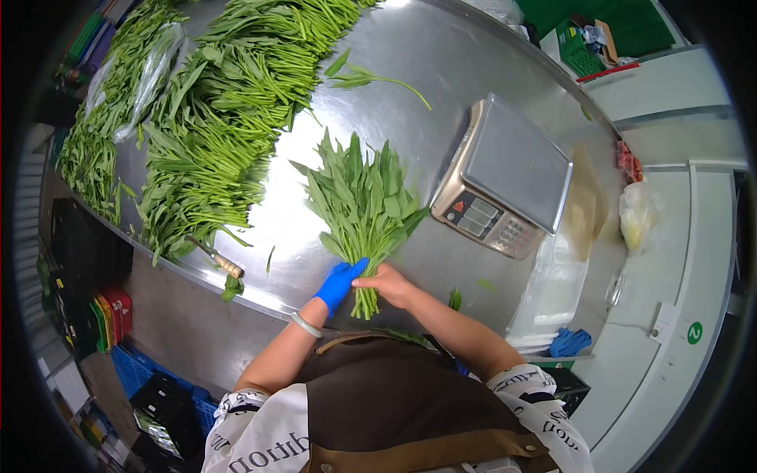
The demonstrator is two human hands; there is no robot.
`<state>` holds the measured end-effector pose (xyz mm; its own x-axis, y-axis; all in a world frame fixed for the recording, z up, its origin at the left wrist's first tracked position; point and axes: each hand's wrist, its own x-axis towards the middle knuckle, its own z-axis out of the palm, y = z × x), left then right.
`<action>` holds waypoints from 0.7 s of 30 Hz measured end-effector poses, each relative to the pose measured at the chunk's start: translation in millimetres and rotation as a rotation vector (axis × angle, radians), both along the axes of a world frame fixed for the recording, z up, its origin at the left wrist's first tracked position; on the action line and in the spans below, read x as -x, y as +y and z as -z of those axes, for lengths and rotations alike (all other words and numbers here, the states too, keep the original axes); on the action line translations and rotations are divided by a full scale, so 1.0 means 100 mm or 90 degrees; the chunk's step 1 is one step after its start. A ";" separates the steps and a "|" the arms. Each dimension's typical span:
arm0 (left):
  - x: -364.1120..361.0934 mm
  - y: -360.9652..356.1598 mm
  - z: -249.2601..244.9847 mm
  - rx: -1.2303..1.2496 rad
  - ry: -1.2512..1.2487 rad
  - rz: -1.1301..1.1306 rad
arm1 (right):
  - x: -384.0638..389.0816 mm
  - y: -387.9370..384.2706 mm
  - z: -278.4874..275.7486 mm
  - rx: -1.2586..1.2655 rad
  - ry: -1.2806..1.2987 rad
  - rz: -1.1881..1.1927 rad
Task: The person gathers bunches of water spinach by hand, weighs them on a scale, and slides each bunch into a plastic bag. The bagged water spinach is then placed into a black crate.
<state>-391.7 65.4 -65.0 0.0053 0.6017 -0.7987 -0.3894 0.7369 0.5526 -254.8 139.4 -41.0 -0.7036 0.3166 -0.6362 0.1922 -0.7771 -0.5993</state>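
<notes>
A bunch of leafy greens that looks like water spinach [359, 193] stands out in front of me, leaves pointing away and cut stems toward my apron. My left hand [337, 285], in a blue glove, is wrapped around the stems from the left. From the right, my bare right hand [386, 284] closes on the same stems, its thumb across them. The stem ends stick out below both hands. To the left lies a long heap of the same greens [229, 118], stems facing right. A knife with a wooden handle [229, 265] rests at the table's near edge.
A weighing scale [505, 177] stands right of the bunch on the metal table [410, 47]. Clear plastic bags [556, 288] and a blue glove [569, 342] lie at the right edge. One loose sprig [378, 79] lies near the heap. Crates [162, 378] stand lower left.
</notes>
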 end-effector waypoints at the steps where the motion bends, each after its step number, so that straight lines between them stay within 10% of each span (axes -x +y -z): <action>1: 0.03 0.02 -0.08 -0.002 -0.004 0.028 | -0.02 0.05 0.00 -0.013 -0.024 -0.054; 8: 0.02 -0.01 -0.21 -0.080 -0.071 -0.093 | -0.15 0.13 -0.07 -0.010 0.003 -0.035; 11: 0.09 -0.01 -0.29 -0.082 0.137 -0.239 | -0.18 0.12 -0.13 -0.025 -0.028 -0.031; 14: 0.25 0.06 -0.39 -0.190 0.379 -0.257 | -0.17 0.13 -0.20 -0.068 -0.073 -0.052; 21: 0.39 0.07 -0.24 -0.182 0.324 -0.162 | -0.17 0.11 -0.30 -0.143 -0.090 -0.073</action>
<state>-431.2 72.7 -41.3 -0.5040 0.7241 -0.4709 -0.1695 0.4517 0.8759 -237.4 150.2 -10.6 -0.6518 0.3837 -0.6541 0.3655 -0.5968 -0.7143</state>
